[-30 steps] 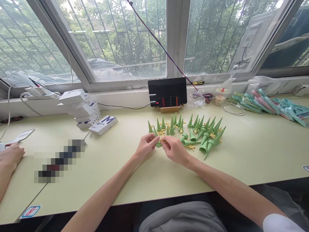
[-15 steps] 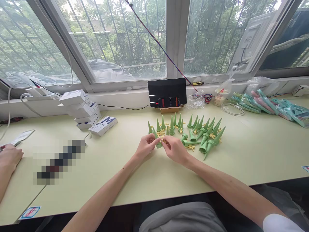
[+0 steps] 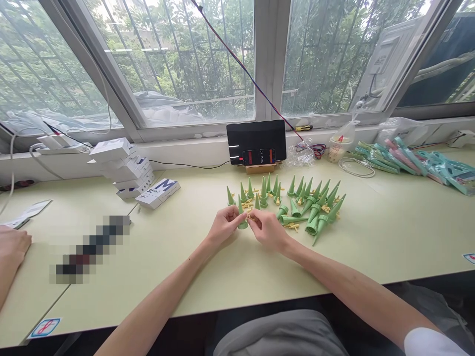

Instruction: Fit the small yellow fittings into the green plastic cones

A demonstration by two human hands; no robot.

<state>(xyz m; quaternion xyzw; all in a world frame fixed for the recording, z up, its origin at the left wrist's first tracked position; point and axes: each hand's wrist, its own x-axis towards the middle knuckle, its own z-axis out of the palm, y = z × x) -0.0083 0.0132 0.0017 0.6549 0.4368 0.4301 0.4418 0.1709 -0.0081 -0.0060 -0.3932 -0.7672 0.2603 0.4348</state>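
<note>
My left hand [image 3: 225,226] is closed around a green plastic watering spike [image 3: 240,203], which stands point up just above or on the table. Close against it, my right hand [image 3: 267,227] pinches a small yellow valve piece [image 3: 249,216] at the spike's side; fingers partly cover it. Behind my hands, several green spikes [image 3: 263,193] stand upright among loose yellow pieces [image 3: 246,205]. To the right of my right hand, more green spikes [image 3: 315,213] lie or lean in a heap, with yellow pieces [image 3: 293,227] at the near side.
A phone [image 3: 259,156] leans on a black tablet [image 3: 256,138] at the back. White boxes [image 3: 128,165] are stacked left, another box [image 3: 158,193] beside them. Far right are bagged turquoise items [image 3: 445,168] and a cup [image 3: 338,147]. Another person's hand [image 3: 15,244] rests at the left.
The spike in my left hand has turned from leaning to nearly upright. My right hand stays at its side. The other person's hand has shifted slightly to the left.
</note>
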